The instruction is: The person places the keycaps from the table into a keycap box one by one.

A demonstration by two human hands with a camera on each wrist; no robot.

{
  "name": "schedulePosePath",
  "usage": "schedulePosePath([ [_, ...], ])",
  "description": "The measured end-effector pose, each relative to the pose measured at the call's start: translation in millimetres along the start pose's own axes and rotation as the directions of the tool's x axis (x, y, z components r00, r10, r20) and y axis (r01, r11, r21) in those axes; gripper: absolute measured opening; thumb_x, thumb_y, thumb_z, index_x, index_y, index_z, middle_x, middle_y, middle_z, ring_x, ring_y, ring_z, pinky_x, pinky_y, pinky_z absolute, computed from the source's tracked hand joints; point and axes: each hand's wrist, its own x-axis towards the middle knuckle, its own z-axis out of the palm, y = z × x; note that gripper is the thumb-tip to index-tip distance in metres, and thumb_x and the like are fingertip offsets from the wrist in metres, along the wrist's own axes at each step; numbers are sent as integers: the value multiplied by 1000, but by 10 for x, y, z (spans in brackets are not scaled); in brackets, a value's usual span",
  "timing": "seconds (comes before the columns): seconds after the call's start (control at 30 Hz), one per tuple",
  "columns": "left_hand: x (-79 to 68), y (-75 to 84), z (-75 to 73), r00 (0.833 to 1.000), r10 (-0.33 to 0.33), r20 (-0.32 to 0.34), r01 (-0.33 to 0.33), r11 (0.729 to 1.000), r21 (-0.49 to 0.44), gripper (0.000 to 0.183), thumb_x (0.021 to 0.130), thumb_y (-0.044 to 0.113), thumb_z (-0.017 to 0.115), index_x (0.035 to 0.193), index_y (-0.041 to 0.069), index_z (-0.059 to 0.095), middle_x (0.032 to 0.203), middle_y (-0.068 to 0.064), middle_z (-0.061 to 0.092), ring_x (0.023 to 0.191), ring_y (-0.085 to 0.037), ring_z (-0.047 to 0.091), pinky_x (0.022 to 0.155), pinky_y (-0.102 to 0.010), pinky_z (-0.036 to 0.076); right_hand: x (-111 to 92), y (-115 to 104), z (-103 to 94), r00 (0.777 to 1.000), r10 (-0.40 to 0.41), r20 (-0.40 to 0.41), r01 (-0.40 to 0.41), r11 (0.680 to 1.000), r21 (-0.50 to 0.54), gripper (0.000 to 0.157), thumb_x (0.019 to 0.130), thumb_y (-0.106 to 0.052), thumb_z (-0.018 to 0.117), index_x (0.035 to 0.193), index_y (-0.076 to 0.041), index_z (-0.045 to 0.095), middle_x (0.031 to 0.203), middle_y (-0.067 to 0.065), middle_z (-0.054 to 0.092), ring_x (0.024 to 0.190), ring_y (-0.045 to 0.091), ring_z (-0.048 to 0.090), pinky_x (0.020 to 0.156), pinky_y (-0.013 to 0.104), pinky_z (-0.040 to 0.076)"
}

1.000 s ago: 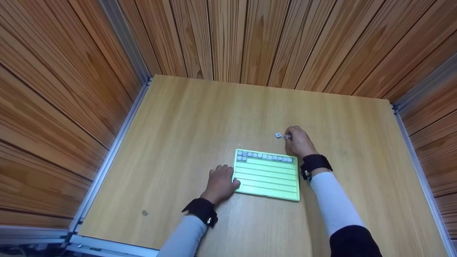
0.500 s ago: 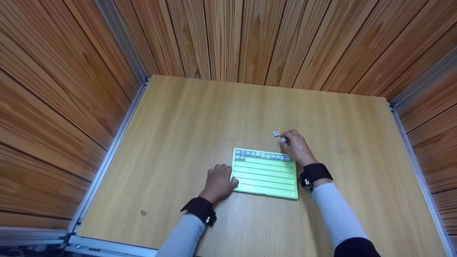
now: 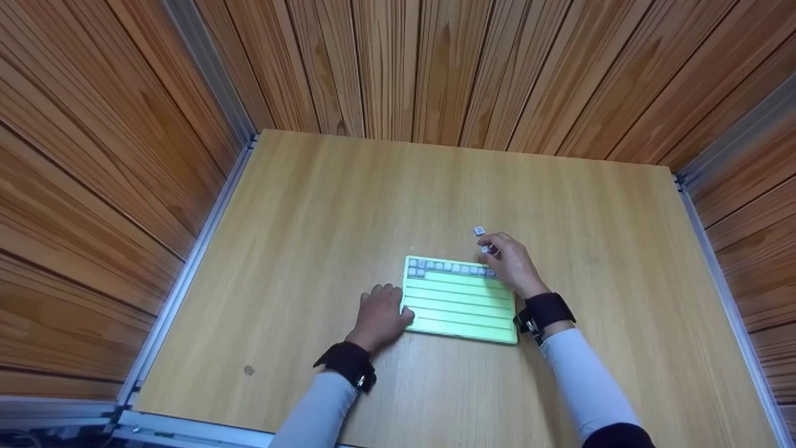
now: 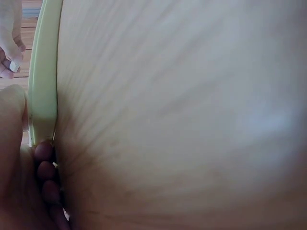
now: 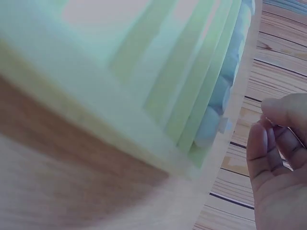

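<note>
A light green ridged tray (image 3: 460, 314) lies flat on the table. Small pale keycaps (image 3: 447, 267) fill most of its top row, and a couple more sit at the left of the row below. My left hand (image 3: 377, 318) grips the tray's left edge, thumb on top and the fingers (image 4: 46, 170) curled at its side. Just beyond the tray's upper right corner, my right hand (image 3: 511, 262) pinches a keycap (image 3: 486, 249) between thumb and fingertips. Another loose keycap (image 3: 479, 231) lies on the table slightly past that hand.
The wooden table (image 3: 323, 224) extends around the tray on all sides. Plank-patterned walls (image 3: 392, 68) stand at the back and both sides, with metal rails (image 3: 186, 255) along the edges. A dark round mark (image 3: 249, 369) shows on the table at lower left.
My right hand has drawn back left and toward the tray with the keycap, away from the table spot beside the loose one. The left hand keeps its hold on the tray.
</note>
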Motion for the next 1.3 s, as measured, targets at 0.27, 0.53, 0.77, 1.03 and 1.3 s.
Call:
schedulePosePath([
  [0.27, 4, -18, 15, 1000, 8, -11, -8, 1000, -9, 19, 85, 32, 57, 85, 13, 54, 82, 0, 45, 81, -22, 41, 72, -39, 32, -16, -45, 60, 998, -54, -32, 54, 999, 6, 21, 90, -3, 71, 110, 0, 68, 106, 12, 63, 92, 26, 63, 80, 40, 51],
  [0.53, 3, -15, 13, 1000, -3, -2, 3, 1000, -15, 18, 84, 32, 57, 84, 13, 54, 83, 0, 46, 81, -22, 41, 73, -39, 32, -27, -97, 80, 991, -115, -72, 116, 993, -2, 14, 87, -1, 74, 99, -2, 68, 100, 10, 62, 87, 24, 61, 76, 33, 49],
  [0.77, 14, -19, 11, 1000, -13, 6, 13, 1000, -15, 21, 83, 33, 57, 87, 13, 56, 84, 0, 47, 83, -22, 42, 75, -40, 33, -45, -193, 105, 991, -129, -48, 129, 992, 11, 11, 89, -1, 70, 99, -1, 72, 106, 10, 60, 89, 23, 63, 78, 32, 50],
  [1.03, 3, -12, 5, 1000, -2, -9, 1, 999, -35, 19, 84, 32, 58, 85, 13, 55, 83, 0, 46, 82, -22, 42, 74, -40, 32, -62, -258, 150, 987, -159, -5, 159, 987, 4, 16, 90, -1, 68, 106, 1, 71, 105, 9, 63, 90, 23, 65, 79, 36, 53],
  [1.3, -7, -8, 1, 1000, 13, -18, -13, 1000, -27, 19, 84, 33, 58, 84, 14, 54, 82, 0, 46, 81, -22, 42, 74, -40, 33, -73, -315, 231, 975, -222, 21, 222, 975, -11, 16, 87, 3, 68, 103, 1, 72, 101, 10, 64, 89, 23, 64, 79, 37, 54],
])
